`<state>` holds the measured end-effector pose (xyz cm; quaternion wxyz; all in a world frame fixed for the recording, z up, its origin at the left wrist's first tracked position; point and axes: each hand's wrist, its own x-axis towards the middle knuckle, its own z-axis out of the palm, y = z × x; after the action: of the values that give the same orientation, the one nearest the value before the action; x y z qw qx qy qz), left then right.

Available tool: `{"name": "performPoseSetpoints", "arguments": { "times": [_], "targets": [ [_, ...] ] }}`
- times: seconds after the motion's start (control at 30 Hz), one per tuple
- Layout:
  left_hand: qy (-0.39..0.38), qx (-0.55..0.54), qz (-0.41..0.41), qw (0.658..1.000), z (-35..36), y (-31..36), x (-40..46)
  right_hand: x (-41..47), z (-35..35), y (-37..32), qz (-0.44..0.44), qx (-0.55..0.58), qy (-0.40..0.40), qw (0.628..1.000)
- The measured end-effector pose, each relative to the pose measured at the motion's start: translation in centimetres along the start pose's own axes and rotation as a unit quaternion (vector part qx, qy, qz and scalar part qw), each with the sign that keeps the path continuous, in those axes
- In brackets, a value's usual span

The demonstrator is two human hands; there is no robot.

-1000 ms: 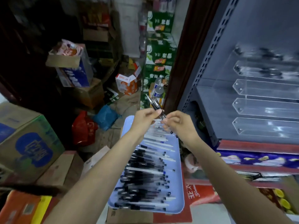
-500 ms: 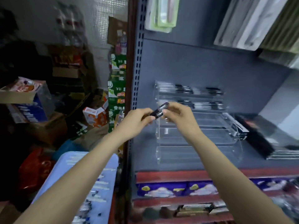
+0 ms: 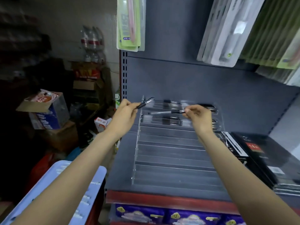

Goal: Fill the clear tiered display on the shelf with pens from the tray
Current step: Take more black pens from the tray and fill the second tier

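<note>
Nearest, at lower left, a blue tray (image 3: 53,179) is seen beside the shelf (image 3: 120,168), on which the clear tiered display (image 3: 170,153) stands with its lower tiers bare. Beyond, a pen (image 3: 145,102) is pinched by the curled fingers of the left hand (image 3: 125,113) at the display's upper left corner. A second pen (image 3: 165,112) is pinched level over the upper tiers by the right hand (image 3: 200,116), with stocked pens (image 3: 168,121) lying behind.
</note>
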<state>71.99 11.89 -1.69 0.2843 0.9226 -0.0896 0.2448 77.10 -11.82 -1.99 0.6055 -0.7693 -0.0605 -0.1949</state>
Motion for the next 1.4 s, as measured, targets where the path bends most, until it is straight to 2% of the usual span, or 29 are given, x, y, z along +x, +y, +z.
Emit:
{"name": "performPoseSetpoints", "arguments": {
  "times": [0.17,0.33,0.47,0.73,0.83,0.97,1.03,1.1,1.3,1.4],
  "targets": [
    [0.046,-0.040,-0.011,0.998,-0.6,0.7,1.1,1.6,0.5,0.3,0.010,-0.089,-0.075,0.993],
    [0.026,-0.034,0.001,0.999,-0.3,0.4,0.9,2.1,0.8,0.1,-0.049,-0.250,-0.124,0.959],
    [0.016,-0.030,0.009,0.999,0.0,0.3,1.1,2.7,1.0,0.0,-0.027,-0.298,-0.164,0.940],
    [0.003,-0.024,0.020,1.000,0.5,0.4,0.8,3.6,1.1,-0.8,0.025,-0.286,-0.213,0.934],
    [-0.009,-0.020,0.028,0.999,0.8,0.4,0.8,3.0,1.0,-0.6,-0.007,-0.283,-0.205,0.937],
    [-0.016,-0.028,0.036,0.999,1.0,0.7,1.2,1.6,0.5,-1.4,-0.055,-0.156,-0.165,0.972],
    [-0.025,-0.037,0.046,0.998,1.5,1.4,1.6,1.1,0.4,-2.0,-0.062,-0.102,-0.203,0.972],
    [-0.029,-0.043,0.058,0.997,2.1,2.1,2.1,0.9,0.4,-2.3,-0.080,-0.104,-0.233,0.963],
    [-0.042,-0.032,0.044,0.998,3.3,2.0,3.5,2.7,-1.5,-0.6,-0.066,-0.108,-0.141,0.982],
    [-0.073,0.012,0.038,0.997,3.6,1.1,3.7,2.9,-2.1,0.4,-0.050,-0.137,-0.137,0.980]
  ]
}}
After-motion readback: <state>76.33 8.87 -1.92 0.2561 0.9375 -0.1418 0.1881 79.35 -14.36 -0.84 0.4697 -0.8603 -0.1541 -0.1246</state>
